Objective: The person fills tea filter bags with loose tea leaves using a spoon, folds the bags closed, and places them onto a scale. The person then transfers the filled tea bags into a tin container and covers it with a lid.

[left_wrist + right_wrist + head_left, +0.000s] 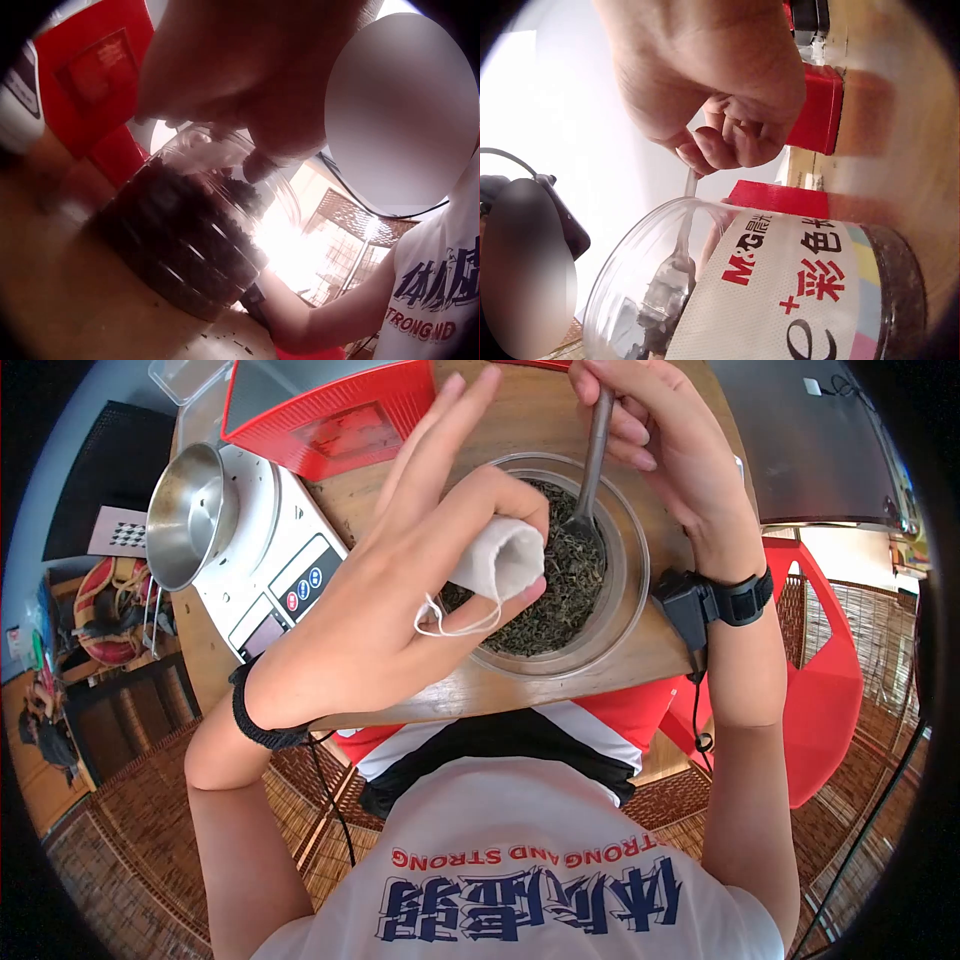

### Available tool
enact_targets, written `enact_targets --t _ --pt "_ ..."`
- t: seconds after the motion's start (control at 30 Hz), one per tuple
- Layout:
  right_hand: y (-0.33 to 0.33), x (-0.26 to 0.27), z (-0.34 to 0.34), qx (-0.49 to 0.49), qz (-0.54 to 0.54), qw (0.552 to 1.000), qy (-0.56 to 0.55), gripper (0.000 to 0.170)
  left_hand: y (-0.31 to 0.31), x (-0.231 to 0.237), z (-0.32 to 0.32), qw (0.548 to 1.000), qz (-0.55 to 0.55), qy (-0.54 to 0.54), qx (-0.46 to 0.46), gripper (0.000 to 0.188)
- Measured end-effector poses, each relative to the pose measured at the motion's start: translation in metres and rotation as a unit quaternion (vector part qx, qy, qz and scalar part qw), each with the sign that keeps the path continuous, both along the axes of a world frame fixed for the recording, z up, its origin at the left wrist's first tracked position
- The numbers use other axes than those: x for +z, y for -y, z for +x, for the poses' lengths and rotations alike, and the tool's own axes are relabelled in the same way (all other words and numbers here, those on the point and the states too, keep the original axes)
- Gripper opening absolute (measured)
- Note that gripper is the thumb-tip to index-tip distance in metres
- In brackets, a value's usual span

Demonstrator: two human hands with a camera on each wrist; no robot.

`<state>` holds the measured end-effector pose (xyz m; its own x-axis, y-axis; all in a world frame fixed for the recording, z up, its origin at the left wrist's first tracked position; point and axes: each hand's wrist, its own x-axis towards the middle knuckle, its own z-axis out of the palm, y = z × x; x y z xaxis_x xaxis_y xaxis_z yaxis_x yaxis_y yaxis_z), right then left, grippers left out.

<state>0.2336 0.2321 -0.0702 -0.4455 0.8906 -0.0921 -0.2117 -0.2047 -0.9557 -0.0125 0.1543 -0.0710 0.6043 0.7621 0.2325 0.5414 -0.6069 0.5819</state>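
Observation:
My left hand (pixel 390 590) pinches a small white drawstring tea bag (pixel 490 555) between thumb and index finger, its mouth round and its string hanging loose. The other left fingers stretch out. Below it stands a clear round plastic jar (pixel 640 575) with a printed label (pixel 757 292), holding dark dried tea leaves (pixel 545 625). My right hand (pixel 675 440) grips the handle of a grey metal spoon (pixel 597 455) with curled fingers. The spoon slants down into the jar, its bowl at the leaves. In the left wrist view the left hand (pixel 247 67) overlaps the jar rim.
A white digital scale (pixel 285 575) carrying a steel bowl (pixel 190 515) stands left of the jar. Behind them is a red plastic box (pixel 340 430). Leaf crumbs (pixel 240 345) lie on the wooden table (pixel 450 695). A red chair (pixel 820 690) stands on the right.

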Motion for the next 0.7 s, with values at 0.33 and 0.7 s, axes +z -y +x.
enact_targets --t 0.33,0.7 --pt "0.000 0.003 0.002 -0.096 0.035 0.995 0.000 0.035 0.002 -0.011 -0.003 0.968 -0.149 0.197 -0.049 0.031" --pt "-0.002 0.006 0.006 -0.117 0.144 0.971 -0.152 0.034 0.002 -0.023 -0.010 0.985 -0.090 0.137 -0.045 0.058"
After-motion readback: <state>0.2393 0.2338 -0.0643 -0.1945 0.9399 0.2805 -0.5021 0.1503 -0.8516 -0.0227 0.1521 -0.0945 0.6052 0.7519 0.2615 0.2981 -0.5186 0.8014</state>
